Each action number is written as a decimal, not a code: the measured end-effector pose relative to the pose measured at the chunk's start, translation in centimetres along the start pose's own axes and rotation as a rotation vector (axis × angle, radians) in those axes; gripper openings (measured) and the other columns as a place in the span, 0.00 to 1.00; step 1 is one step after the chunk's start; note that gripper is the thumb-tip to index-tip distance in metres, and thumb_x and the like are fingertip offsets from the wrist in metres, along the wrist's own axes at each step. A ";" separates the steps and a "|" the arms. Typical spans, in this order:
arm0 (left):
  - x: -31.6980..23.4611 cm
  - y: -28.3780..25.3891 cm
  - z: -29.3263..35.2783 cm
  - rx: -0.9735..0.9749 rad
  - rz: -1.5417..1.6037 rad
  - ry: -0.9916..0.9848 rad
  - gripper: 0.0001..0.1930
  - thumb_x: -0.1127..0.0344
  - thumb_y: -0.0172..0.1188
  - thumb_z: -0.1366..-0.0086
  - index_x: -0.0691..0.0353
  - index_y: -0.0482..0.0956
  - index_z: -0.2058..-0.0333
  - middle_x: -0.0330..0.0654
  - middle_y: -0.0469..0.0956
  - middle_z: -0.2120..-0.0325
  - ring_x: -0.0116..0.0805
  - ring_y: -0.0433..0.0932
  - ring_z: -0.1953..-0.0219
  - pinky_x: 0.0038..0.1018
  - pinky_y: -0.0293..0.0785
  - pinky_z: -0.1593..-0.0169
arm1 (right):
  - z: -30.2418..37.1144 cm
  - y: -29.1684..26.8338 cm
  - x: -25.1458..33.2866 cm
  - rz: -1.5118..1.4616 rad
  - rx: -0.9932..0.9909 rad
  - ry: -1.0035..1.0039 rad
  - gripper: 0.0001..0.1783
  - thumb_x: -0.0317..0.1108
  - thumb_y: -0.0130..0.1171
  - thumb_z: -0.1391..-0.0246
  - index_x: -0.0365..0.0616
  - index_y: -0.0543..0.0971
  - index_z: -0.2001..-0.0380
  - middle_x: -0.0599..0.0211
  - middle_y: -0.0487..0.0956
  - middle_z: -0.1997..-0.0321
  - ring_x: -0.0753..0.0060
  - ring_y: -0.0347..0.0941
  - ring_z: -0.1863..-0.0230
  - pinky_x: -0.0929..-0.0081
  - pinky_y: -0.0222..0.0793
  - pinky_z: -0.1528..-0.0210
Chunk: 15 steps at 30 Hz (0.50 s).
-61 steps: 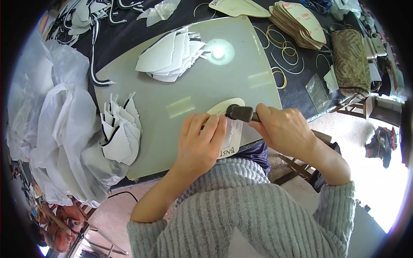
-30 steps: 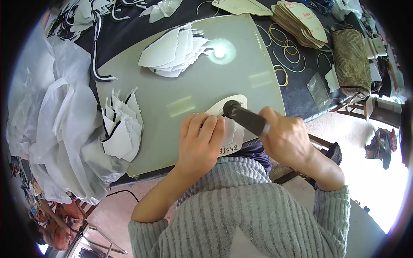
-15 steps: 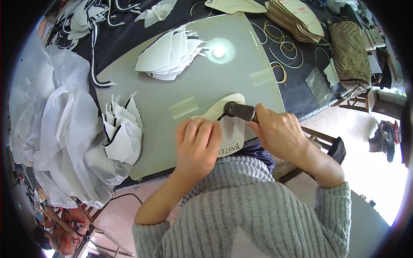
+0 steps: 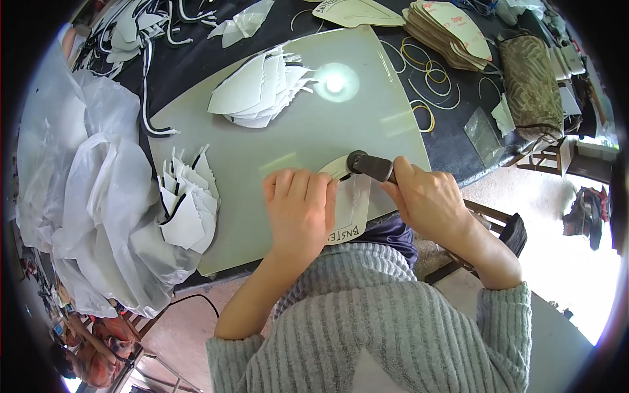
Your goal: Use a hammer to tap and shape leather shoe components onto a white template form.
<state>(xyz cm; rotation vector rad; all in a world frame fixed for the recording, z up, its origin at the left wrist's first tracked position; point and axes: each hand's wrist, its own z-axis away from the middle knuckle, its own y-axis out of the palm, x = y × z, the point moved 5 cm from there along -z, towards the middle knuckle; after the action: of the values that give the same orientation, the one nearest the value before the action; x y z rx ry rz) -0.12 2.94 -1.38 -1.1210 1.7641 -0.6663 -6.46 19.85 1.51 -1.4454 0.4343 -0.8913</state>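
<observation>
My right hand [image 4: 429,200] is closed round the handle of a hammer [image 4: 373,168]. The hammer's dark round head rests against the upper part of a cream card pattern [image 4: 347,234] with black marker writing. A thin white piece [image 4: 359,193] lies on that card, with a bit of dark strip showing beside the hammer head. My left hand [image 4: 298,209] is over the card's left side, its fingers bent and pressed together; what lies under its fingertips is hidden. Beneath the card is a large grey-green board [image 4: 249,196].
Stacked white cut pieces [image 4: 252,92] lie on the board's far part, and another bunch [image 4: 190,209] at its left. A plastic bag [image 4: 105,190] covers the left edge. Card patterns [image 4: 449,33], cord rings [image 4: 436,72] and a patterned pouch [image 4: 532,85] are at the far right.
My left hand has shifted slightly up and left, its back raised more. The hammer has moved a little to the right, and the card pattern has shifted slightly toward me.
</observation>
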 end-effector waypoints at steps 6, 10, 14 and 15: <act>-0.4 -1.1 1.3 0.081 0.091 0.201 0.17 0.76 0.67 0.53 0.62 0.82 0.61 0.37 0.73 0.67 0.38 0.74 0.63 0.39 0.69 0.54 | 0.1 -0.1 -0.2 -0.057 0.016 0.024 0.18 0.43 0.56 0.37 0.39 0.66 0.70 0.60 0.75 0.83 0.56 0.76 0.83 0.65 0.70 0.83; -0.3 -1.1 1.5 0.071 0.074 0.221 0.16 0.76 0.66 0.53 0.62 0.82 0.61 0.38 0.74 0.66 0.39 0.74 0.63 0.39 0.69 0.55 | 0.5 -1.6 0.6 -0.133 -0.001 0.005 0.18 0.43 0.56 0.37 0.39 0.66 0.70 0.59 0.74 0.84 0.55 0.75 0.84 0.63 0.69 0.83; -0.3 -1.1 1.5 0.040 0.051 0.268 0.15 0.71 0.59 0.52 0.65 0.80 0.62 0.39 0.73 0.66 0.37 0.74 0.62 0.39 0.70 0.52 | 0.9 -0.2 1.2 -0.056 0.067 -0.036 0.18 0.42 0.57 0.37 0.39 0.66 0.71 0.61 0.72 0.85 0.56 0.73 0.85 0.63 0.67 0.84; -0.3 -1.1 1.6 0.049 0.054 0.262 0.15 0.71 0.59 0.51 0.65 0.80 0.62 0.39 0.73 0.66 0.38 0.74 0.61 0.39 0.70 0.52 | 0.9 -0.5 1.4 -0.055 0.068 -0.037 0.18 0.42 0.57 0.37 0.39 0.66 0.71 0.61 0.72 0.85 0.56 0.73 0.85 0.63 0.67 0.84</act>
<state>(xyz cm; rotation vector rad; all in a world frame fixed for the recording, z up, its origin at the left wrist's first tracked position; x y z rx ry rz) 1.76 2.77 -1.07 -0.9835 1.9795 -0.8498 -5.08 19.50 2.44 -1.4153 0.3350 -0.9128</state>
